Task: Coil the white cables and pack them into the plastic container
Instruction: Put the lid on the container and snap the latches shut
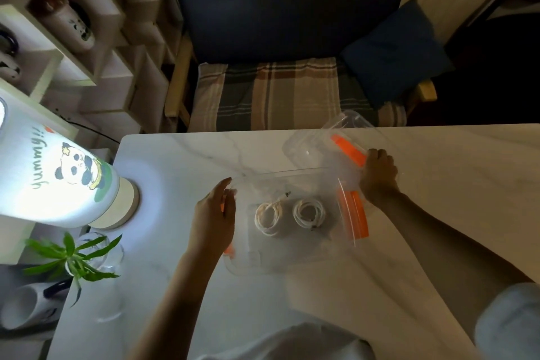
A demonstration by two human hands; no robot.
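- Between the hands, the clear plastic container (292,257) rests on the tabletop (175,286), two coiled white cables (287,215) inside.
- The left hand (214,219) lies flat-fingered against the container's left wall.
- The right hand (378,174) grips the tilted transparent lid (315,143) at its orange latch (349,150).

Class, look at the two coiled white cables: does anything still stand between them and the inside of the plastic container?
No. Both coiled white cables already lie side by side on the floor of the plastic container. The left hand is at its left wall; the right hand holds the clear lid, tilted up behind the container, so the top remains uncovered.
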